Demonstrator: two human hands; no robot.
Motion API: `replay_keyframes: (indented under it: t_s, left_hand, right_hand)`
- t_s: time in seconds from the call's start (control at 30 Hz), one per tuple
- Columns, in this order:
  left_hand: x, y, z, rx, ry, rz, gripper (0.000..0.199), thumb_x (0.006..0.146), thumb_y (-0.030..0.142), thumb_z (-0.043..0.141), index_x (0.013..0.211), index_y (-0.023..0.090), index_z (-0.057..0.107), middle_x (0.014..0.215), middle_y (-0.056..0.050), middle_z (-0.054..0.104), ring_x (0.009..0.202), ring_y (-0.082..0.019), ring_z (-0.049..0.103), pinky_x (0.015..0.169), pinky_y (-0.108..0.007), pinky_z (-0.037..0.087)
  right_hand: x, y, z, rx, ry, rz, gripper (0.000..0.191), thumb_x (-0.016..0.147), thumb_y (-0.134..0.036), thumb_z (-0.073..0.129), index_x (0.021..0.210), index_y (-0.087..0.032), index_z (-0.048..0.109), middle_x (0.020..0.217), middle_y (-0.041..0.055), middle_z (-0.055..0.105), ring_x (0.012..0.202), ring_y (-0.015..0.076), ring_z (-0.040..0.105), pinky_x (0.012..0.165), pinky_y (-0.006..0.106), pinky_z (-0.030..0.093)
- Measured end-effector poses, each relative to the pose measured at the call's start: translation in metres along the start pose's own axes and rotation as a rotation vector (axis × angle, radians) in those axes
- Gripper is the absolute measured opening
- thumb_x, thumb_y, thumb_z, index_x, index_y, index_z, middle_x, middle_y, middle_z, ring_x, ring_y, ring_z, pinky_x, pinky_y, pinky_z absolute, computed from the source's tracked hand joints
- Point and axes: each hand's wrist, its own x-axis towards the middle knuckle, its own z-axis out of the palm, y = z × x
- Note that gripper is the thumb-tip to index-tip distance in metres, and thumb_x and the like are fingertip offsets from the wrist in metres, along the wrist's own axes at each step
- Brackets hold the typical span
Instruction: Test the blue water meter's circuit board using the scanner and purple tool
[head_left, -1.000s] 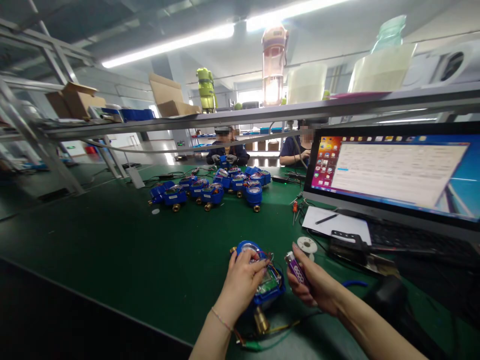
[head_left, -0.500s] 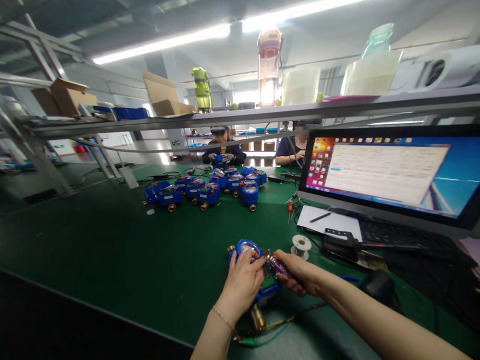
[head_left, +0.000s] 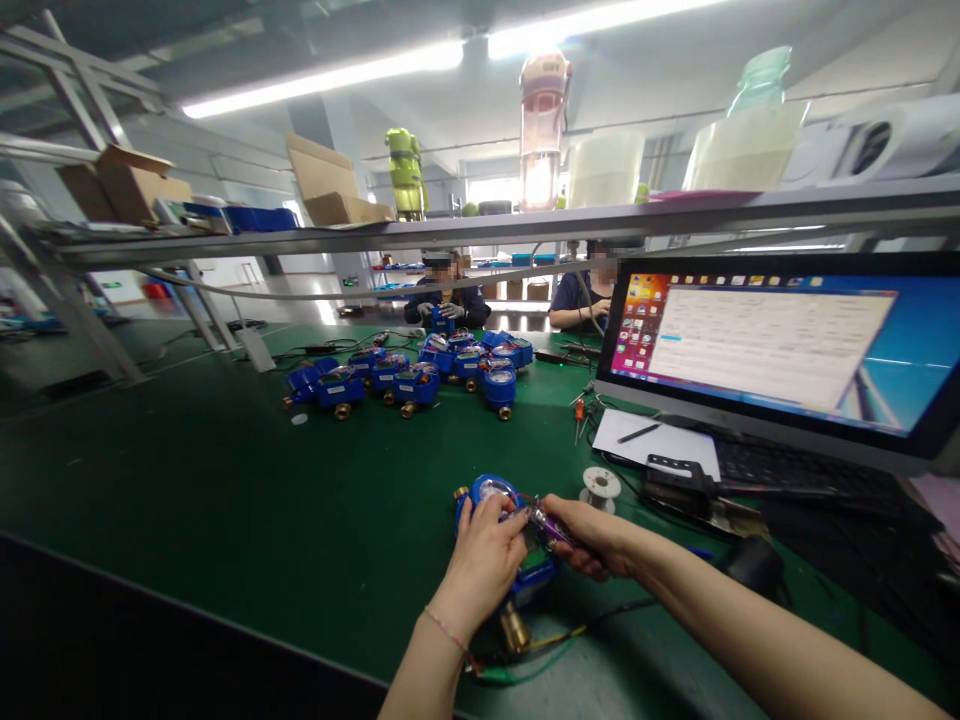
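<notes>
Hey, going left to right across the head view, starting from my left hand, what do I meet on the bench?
Your left hand → purple lighter → white spool → black pen → keyboard. Overlapping things are left out.

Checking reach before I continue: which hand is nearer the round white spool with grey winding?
Right. The right hand, holding a purple metal-tipped cylinder, is just this side of the spool; the left hand is farther left, over the blue brass-fitted meter.

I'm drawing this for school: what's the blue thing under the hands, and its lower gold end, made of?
The blue thing looks like smooth plastic, perhaps painted metal: even, slightly glossy colour. The lower gold end seems brass: yellowish, with metallic highlights.
</notes>
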Motion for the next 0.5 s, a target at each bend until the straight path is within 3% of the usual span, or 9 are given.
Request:
replay_keyframes:
  t_s: [0.5]
  left_hand:
    - [0.0005, 0.0013, 0.0006, -0.011, 0.006, -0.006, 0.035, 0.079, 0.016, 0.038, 0.104, 0.029, 0.059, 0.103, -0.004, 0.053, 0.107, -0.021, 0.046, 0.107, -0.054, 0.015]
  right_hand:
    - [-0.0014, -0.0011, 0.0012, 0.016, 0.009, 0.052, 0.057, 0.085, -0.059, 0.008, 0.053, -0.019, 0.035, 0.035, -0.0050, 0.027, 0.026, 0.0065, 0.021, 0.025, 0.015, 0.016]
